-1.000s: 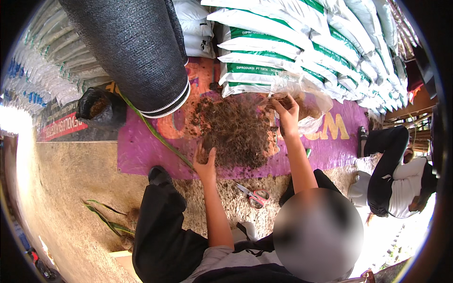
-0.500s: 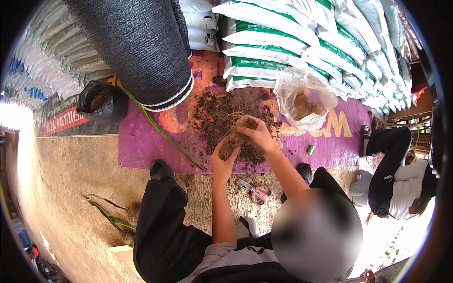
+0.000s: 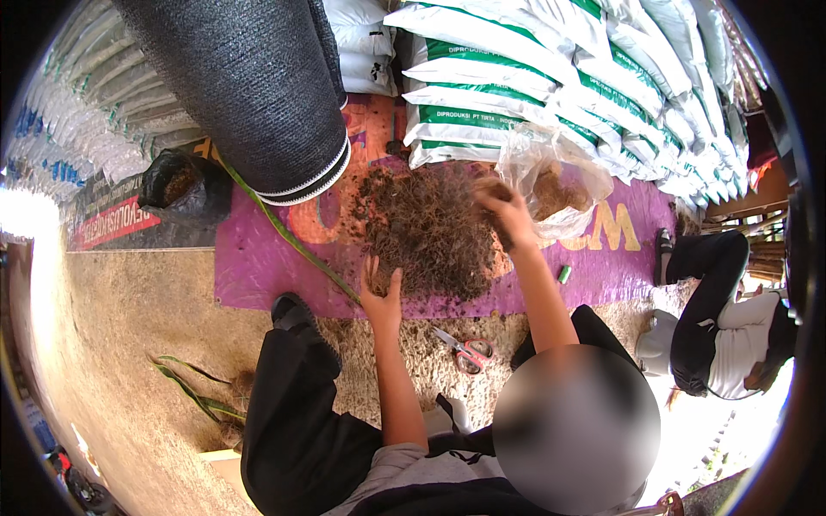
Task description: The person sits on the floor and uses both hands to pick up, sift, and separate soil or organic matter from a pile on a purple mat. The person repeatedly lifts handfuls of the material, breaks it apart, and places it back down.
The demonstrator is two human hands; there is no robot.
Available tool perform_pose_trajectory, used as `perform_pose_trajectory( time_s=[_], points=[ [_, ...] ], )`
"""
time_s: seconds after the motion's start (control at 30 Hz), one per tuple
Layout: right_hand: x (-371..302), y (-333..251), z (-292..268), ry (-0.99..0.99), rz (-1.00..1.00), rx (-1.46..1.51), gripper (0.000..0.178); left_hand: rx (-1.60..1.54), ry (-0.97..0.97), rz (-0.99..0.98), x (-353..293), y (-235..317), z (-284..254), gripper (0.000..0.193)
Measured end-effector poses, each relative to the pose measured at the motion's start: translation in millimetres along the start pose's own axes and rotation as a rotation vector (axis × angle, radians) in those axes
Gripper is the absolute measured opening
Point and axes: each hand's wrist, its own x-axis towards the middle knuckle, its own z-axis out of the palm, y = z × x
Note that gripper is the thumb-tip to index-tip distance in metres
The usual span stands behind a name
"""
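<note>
A wide, tangled brown mass of roots and soil (image 3: 434,232) lies on a purple printed sheet (image 3: 254,284) in front of me. My left hand (image 3: 381,295) is at its near left edge, thumb and fingers apart, the fingertips against the roots. Over the far right edge of the mass is my right hand (image 3: 508,213), its fingers curled downward and smeared by motion. Whether anything is in those fingers is hidden. Close to my feet, a pair of scissors with red handles (image 3: 469,354) rests on the ground, blades pointing up and left.
Beyond the right hand stands a clear plastic bag with brown material (image 3: 551,193). White and green sacks (image 3: 482,99) are stacked behind. A black mesh roll (image 3: 249,95), a dark pot bag (image 3: 181,185), a long green leaf (image 3: 288,236) and uprooted plants (image 3: 202,396) are leftward. Another person (image 3: 727,310) sits right.
My hands were together over the middle of the roots and have parted. The left has drawn back to the near left edge; the right has moved to the far right edge.
</note>
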Motion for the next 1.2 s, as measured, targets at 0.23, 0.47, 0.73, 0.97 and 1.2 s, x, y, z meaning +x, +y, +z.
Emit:
perform_pose_trajectory(
  time_s=[0.23, 0.47, 0.73, 0.97, 1.2],
  points=[
    [52.0, 93.9, 44.9, -0.201, 0.003, -1.126, 0.029, -0.181, 0.118, -0.305, 9.4, -23.4, -14.6, 0.046],
    [66.0, 118.6, 43.3, -0.188, 0.112, -1.548, 0.02, -0.207, 0.128, -0.221, 13.1, -29.4, -23.2, 0.042],
    [29.5, 33.4, 1.7, -0.152, -0.42, -0.998, 0.024, -0.205, 0.151, -0.295, 11.0, -32.9, -29.1, 0.042],
    [-19.2, -9.3, -0.1, -0.597, 0.17, -0.628, 0.026, -0.299, -0.207, -0.156, -4.4, 7.8, 13.2, 0.044],
    [-34.4, 2.0, 13.8, -0.779, 0.189, -0.532, 0.028, -0.27, -0.339, -0.16, -22.7, 27.4, 39.9, 0.038]
  ],
)
